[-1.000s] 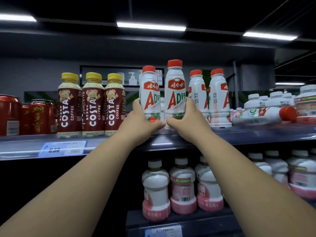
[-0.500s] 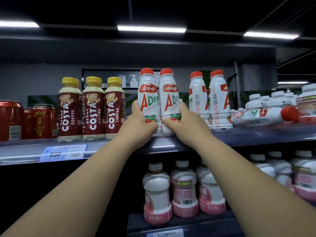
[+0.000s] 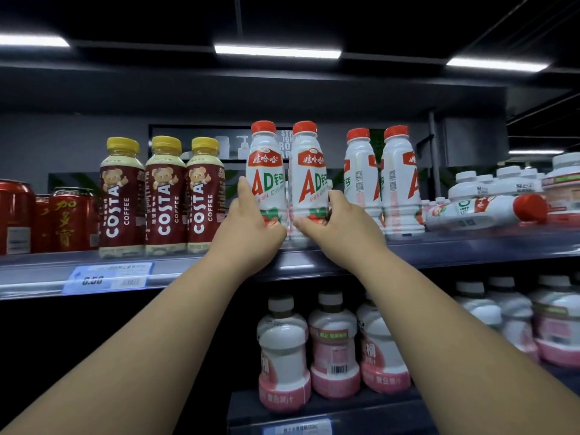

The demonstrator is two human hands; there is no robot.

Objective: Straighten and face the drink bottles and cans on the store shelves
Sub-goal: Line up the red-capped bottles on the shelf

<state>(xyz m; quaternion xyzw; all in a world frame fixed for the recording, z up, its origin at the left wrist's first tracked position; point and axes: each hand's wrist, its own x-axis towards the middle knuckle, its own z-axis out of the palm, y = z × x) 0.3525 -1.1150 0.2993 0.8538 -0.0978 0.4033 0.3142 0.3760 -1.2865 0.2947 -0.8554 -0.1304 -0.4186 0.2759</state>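
Two white AD bottles with red caps stand upright side by side on the upper shelf [image 3: 439, 251], labels facing me. My left hand [image 3: 251, 227] grips the left AD bottle [image 3: 265, 171] low on its body. My right hand [image 3: 335, 221] grips the right AD bottle [image 3: 309, 171] the same way. To their right stand two more AD bottles [image 3: 361, 177] with labels turned sideways. Beyond those, one AD bottle [image 3: 483, 211] lies on its side, cap pointing right.
Three Costa coffee bottles [image 3: 164, 196] and red cans [image 3: 72, 218] stand to the left on the same shelf. Small white bottles [image 3: 499, 183] crowd the far right. The lower shelf holds pink-and-white juice bottles [image 3: 332, 346]. A price tag [image 3: 108, 277] hangs on the shelf edge.
Both hands have shifted the two AD bottles left, towards the Costa bottles, and set them level with each other. The view has tilted up slightly.
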